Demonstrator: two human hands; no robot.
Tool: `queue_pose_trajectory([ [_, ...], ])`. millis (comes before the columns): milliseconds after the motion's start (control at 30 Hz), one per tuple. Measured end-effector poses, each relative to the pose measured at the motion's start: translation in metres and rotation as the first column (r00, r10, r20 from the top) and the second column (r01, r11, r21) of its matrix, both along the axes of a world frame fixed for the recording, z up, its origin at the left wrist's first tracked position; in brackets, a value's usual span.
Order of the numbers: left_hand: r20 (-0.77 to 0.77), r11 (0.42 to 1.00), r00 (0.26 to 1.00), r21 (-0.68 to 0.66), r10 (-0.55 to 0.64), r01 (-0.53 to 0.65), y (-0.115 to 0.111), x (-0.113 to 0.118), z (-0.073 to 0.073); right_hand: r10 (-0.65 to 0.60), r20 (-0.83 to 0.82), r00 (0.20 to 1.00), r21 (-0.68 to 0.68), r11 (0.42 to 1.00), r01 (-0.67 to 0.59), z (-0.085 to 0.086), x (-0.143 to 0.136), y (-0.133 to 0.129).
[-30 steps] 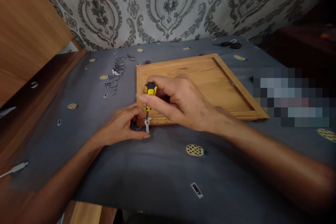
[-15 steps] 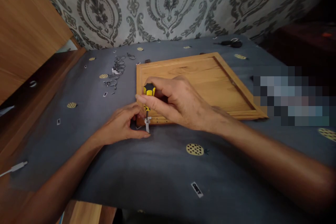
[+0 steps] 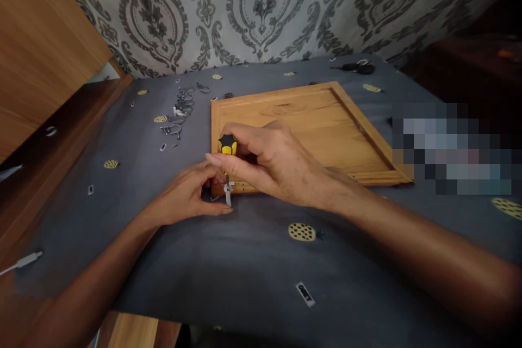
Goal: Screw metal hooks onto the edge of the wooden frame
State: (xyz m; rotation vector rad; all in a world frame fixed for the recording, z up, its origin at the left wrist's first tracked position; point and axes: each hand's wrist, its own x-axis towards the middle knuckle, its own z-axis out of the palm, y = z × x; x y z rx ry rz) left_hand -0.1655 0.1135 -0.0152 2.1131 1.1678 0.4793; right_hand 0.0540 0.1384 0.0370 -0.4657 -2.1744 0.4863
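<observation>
Head view: right hand (image 3: 281, 163) grips a yellow-and-black screwdriver (image 3: 227, 145) at frame centre, its shaft meeting a metal fitting (image 3: 228, 194); left hand (image 3: 190, 194) pinches the fitting at the lower-left corner of a wooden panel (image 3: 326, 125).

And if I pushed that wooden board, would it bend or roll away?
The board would probably stay stiff, because a raised wooden rim runs around it. It likely wouldn't roll, since it's lying flat and has straight edges.
</observation>
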Motion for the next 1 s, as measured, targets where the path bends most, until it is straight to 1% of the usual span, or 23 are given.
queue_pose_trajectory([
  [133,-0.013,1.0,1.0,0.002,0.001,-0.001,0.0,0.001,0.001,-0.009,0.01,1.0,-0.012,1.0,0.009,-0.001,-0.001,-0.001],
  [333,-0.005,1.0,1.0,-0.006,0.014,-0.014,-0.001,0.003,0.003,0.027,-0.005,1.0,-0.009,1.0,-0.027,-0.002,-0.002,-0.001],
  [567,0.033,1.0,0.999,-0.01,0.003,-0.003,0.0,0.003,0.003,0.084,0.083,0.993,-0.072,0.994,-0.078,0.002,0.002,0.001],
  [667,0.029,1.0,1.0,-0.003,0.001,-0.001,-0.001,0.004,0.004,0.109,0.096,0.989,-0.067,0.993,-0.102,0.005,0.005,0.002],
  [767,0.038,1.0,0.999,0.019,-0.016,0.016,-0.001,0.004,0.004,0.113,0.158,0.981,-0.052,0.993,-0.106,0.008,0.007,0.003],
  [867,0.027,0.999,0.999,0.02,-0.03,0.029,-0.001,0.005,0.005,0.131,0.195,0.972,-0.067,0.991,-0.12,0.01,0.009,0.005],
  [1000,0.017,1.0,1.0,0.01,-0.01,0.01,-0.001,0.005,0.007,0.186,0.22,0.958,-0.1,0.981,-0.168,0.012,0.011,0.006],
])
